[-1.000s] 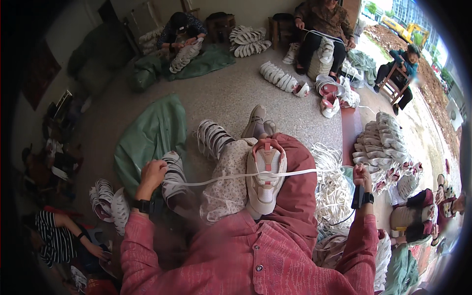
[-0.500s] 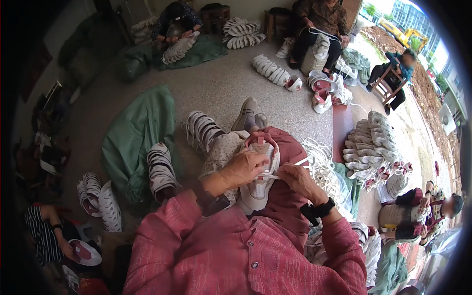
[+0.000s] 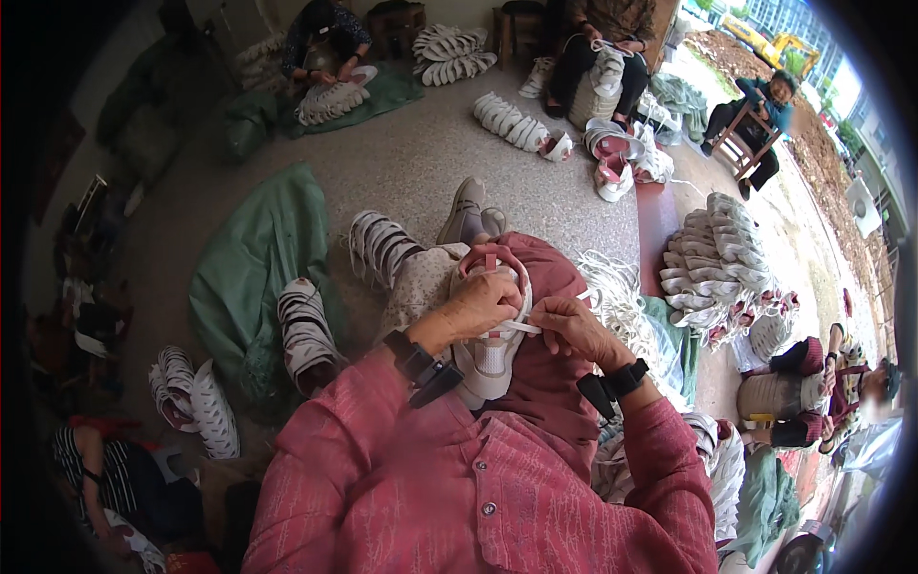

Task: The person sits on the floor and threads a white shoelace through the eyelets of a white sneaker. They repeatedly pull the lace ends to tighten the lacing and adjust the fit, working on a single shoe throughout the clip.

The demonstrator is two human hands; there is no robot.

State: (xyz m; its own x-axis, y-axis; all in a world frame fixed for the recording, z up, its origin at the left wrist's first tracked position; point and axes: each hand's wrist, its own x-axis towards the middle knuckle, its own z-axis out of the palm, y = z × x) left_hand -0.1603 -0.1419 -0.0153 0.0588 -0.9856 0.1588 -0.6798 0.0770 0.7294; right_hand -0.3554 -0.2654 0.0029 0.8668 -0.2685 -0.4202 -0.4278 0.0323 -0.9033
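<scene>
A white and beige sneaker [image 3: 492,362] with a pink collar lies on my lap, its toe toward me. My left hand [image 3: 486,304] rests over its lacing with curled fingers; what the fingertips grip is hidden. Just right of the sneaker, my right hand [image 3: 571,328] pinches a flat white shoelace [image 3: 516,327] that runs out from the eyelets. A heap of loose white laces [image 3: 612,297] lies beside my right thigh.
Rows of nested shoe uppers stand left of my legs [image 3: 308,330] and in a stack [image 3: 712,258] at the right. A green cloth sack [image 3: 263,258] spreads on the floor. Several other people sit around, some handling shoes; one is on a wooden chair [image 3: 744,143].
The whole view has shifted slightly. My left hand sits a little farther up the sneaker, while my right hand still pinches the lace. At the lower left, a striped-shirted person has lowered a shoe.
</scene>
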